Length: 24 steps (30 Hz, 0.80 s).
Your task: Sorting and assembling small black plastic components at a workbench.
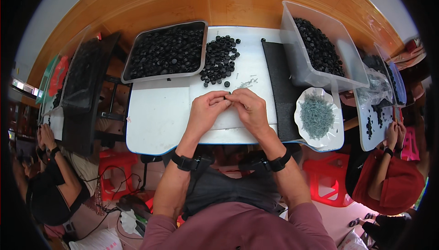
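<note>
My left hand (204, 114) and my right hand (251, 111) meet over the white tabletop, with fingertips pinched together. Between them is a small black part (227, 96), mostly covered by the fingers. It resembles the loose black round caps (220, 60) heaped just beyond my hands. One separate black cap (227, 84) lies close in front of my fingertips. A few loose screws (248, 83) are scattered just beyond my right hand. To the right, a white scalloped plate (337, 123) holds a pile of grey screws (315, 115).
A shallow tray (128, 76) full of black caps stands at the back left. A clear plastic bin (315, 79) of black parts is at the back right. A black mat (280, 74) lies beside it. People work at tables on both sides; red stools (325, 177) stand below.
</note>
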Available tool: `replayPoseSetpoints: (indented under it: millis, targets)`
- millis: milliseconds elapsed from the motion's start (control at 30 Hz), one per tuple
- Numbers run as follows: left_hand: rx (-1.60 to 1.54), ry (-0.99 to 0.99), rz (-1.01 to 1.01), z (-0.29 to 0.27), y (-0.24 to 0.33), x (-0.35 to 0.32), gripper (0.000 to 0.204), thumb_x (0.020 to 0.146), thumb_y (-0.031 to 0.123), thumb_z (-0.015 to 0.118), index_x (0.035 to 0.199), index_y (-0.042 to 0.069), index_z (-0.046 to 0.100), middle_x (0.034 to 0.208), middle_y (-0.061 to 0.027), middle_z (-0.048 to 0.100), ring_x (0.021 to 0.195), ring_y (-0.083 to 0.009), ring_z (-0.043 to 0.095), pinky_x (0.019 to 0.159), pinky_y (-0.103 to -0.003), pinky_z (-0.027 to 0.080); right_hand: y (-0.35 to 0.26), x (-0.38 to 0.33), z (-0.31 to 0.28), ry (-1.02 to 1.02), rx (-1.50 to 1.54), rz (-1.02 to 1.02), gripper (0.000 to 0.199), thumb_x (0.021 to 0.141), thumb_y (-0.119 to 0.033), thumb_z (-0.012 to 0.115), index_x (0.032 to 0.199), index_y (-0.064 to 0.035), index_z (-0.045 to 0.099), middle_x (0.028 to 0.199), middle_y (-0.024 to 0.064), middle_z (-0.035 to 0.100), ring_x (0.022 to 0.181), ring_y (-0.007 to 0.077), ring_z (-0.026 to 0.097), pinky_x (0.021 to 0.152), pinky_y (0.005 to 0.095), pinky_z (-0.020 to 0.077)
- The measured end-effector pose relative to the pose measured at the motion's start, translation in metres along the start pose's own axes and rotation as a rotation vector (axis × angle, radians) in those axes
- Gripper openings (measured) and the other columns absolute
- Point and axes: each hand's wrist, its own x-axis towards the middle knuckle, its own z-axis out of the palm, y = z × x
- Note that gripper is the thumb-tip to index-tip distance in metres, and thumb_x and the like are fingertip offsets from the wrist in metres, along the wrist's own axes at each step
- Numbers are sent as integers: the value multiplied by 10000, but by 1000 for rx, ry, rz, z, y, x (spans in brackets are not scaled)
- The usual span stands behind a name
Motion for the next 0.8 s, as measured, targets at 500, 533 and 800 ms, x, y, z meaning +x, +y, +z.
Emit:
replayPoseSetpoints:
  millis: [500,533,800]
  targets:
    - [16,83,81,8,-4,-5,239,946,5,719,1175,-58,700,1079,-107,760,984,-129,722,890,-250,568,4,-5,-5,49,221,238,215,901,78,632,1054,11,767,985,117,721,851,212,712,741,300,554]
    - [17,80,82,9,-5,-4,239,946,5,719,1175,-58,700,1079,-107,760,984,-129,722,890,-250,568,8,-4,-7,91,264,298,207,904,71,634,1050,13,768,979,115,718,841,196,707,736,298,552]
    - [-22,104,69,5,-6,-2,220,938,24,743,1146,-42,715,1045,-73,760,955,-96,701,867,-240,561,4,1,-2,101,240,311,178,896,50,648,1023,16,768,947,117,711,816,183,700,720,294,548]
